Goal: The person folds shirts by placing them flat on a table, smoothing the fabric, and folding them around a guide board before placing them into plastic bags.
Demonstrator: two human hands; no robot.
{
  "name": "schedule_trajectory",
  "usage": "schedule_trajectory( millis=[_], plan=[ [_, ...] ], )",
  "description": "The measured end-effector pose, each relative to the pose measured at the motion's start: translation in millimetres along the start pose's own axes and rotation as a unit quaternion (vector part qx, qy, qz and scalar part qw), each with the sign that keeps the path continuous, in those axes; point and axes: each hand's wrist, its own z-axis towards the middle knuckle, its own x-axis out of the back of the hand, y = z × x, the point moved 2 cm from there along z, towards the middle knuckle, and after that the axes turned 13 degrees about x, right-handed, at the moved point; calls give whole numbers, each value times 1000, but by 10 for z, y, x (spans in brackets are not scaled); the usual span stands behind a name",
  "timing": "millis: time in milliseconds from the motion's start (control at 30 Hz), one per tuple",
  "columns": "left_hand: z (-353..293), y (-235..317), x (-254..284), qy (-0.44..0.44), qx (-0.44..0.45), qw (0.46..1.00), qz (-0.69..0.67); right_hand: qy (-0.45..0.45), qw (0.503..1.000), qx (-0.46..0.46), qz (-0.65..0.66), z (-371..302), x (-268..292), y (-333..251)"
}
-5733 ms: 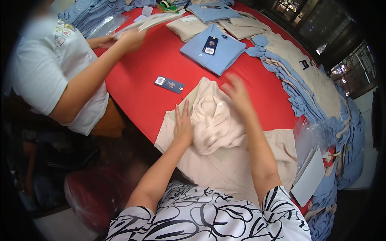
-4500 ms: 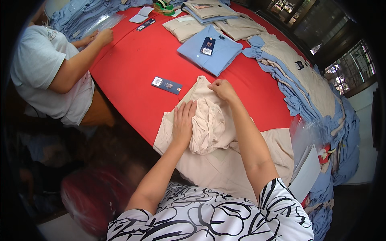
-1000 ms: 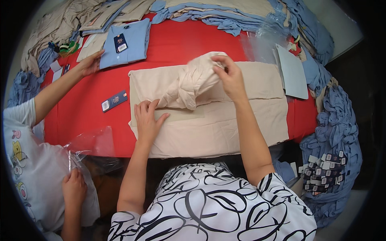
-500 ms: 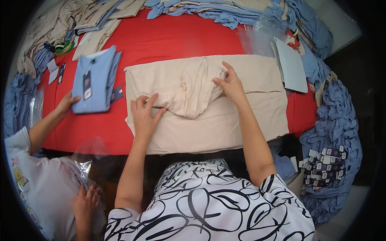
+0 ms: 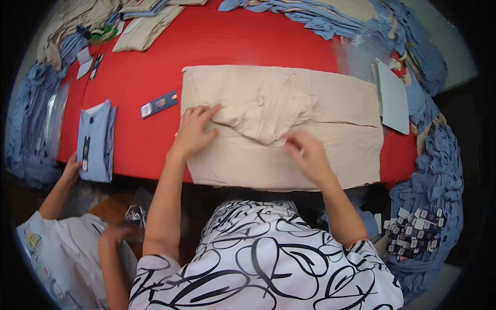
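A beige garment (image 5: 336, 150) lies partly folded in front of me on the red-covered table (image 5: 232, 41). Its crumpled flap (image 5: 271, 111) is spread over the middle. My left hand (image 5: 196, 132) rests on the garment's left part, palm down, with the fingers spread and the fingertips at the flap's edge. Just below the flap's lower right edge is my right hand (image 5: 308, 157), smeared by motion. Its fingers look bent, but whether they grip any cloth cannot be seen.
At left, a co-worker's hand (image 5: 72, 169) holds a folded blue shirt (image 5: 95, 144) at the table edge. A dark tag (image 5: 158, 105) lies beside my garment. Pale boards (image 5: 392, 98) stand at its right. Blue and beige garments (image 5: 429, 170) are heaped around; many tags (image 5: 416, 232) hang at right.
My right hand has come down from the flap's upper right corner to below its lower edge, and the flap lies flatter. The co-worker has drawn the blue shirt nearer the table edge, uncovering the tag.
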Motion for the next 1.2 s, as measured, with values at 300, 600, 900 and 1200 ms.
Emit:
schedule_trajectory(
  millis=[300, 600, 900, 1200],
  plan=[
    [365, -117, 311, -204, 17, 978, 32, -262, 910, 312, -77, -164, -1076, -355],
    [623, -428, 463, -273, 247, 904, -217, -2, 982, 7, -190, 1872, -180, 447],
    [459, -188, 88, 50, 52, 997, -17, -63, 964, 256, -25, 312, -753, 17],
    [681, 104, 8, 147, 29, 974, 168, 55, 932, 237, -269, 883, -1048, 483]
  ],
)
